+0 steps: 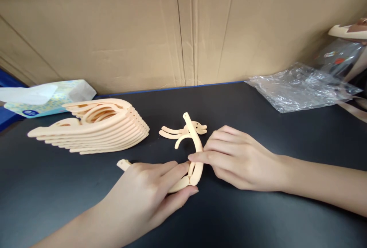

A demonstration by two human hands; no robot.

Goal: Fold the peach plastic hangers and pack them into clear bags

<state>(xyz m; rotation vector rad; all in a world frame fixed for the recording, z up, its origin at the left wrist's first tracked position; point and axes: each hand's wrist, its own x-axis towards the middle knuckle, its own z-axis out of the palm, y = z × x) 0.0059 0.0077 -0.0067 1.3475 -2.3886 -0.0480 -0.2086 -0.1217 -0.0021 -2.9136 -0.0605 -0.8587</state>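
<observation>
A peach plastic folding hanger (192, 141) lies on the black table (258, 217) between both hands, folded into a bent shape with its hook arms splayed behind. My left hand (149, 194) grips its lower arm, fingers and thumb closed around the plastic; one end pokes out at the left. My right hand (241, 158) pinches the upright arm from the right, fingertips meeting the left hand's fingers. To the left stands a stack of several similar peach hangers (94, 131).
A tissue pack (48, 97) sits at the far left. Crumpled clear plastic bags (301, 87) lie at the back right, with another peach part (348, 30) above them. A cardboard wall (183, 26) closes off the table's back edge.
</observation>
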